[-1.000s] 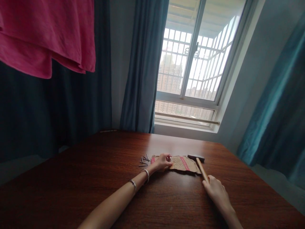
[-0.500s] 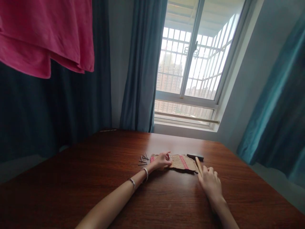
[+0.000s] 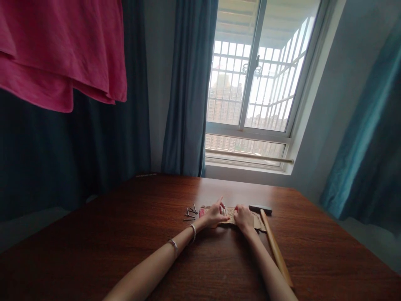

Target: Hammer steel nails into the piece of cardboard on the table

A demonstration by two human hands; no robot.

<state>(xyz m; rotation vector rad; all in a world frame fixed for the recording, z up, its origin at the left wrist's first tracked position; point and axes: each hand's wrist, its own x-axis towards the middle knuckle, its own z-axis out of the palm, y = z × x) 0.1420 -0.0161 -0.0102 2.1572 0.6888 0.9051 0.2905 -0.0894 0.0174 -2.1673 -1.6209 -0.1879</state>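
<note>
A torn, patterned piece of cardboard [image 3: 231, 212] with pink bands lies flat on the table. My left hand [image 3: 215, 214] rests over its left part, thumb and index finger apart, beside a thin upright nail [image 3: 224, 210]. Whether they touch the nail is hard to see. My right hand [image 3: 243, 217] lies on the right part of the cardboard, fingers curled in; what they grip, if anything, is hidden. To the right, a hammer [image 3: 275, 250] lies with its black head beyond the cardboard and its wooden handle pointing toward me, untouched.
Several loose nails [image 3: 190, 212] lie left of the cardboard on the brown wooden table [image 3: 150, 228]. Behind the table are a barred window [image 3: 247, 104] and blue curtains [image 3: 184, 96]. A pink cloth [image 3: 78, 54] hangs at the upper left.
My right hand has let go of the hammer handle and moved left onto the cardboard. The hammer now lies on the table. My left hand's fingers have spread apart near the nail.
</note>
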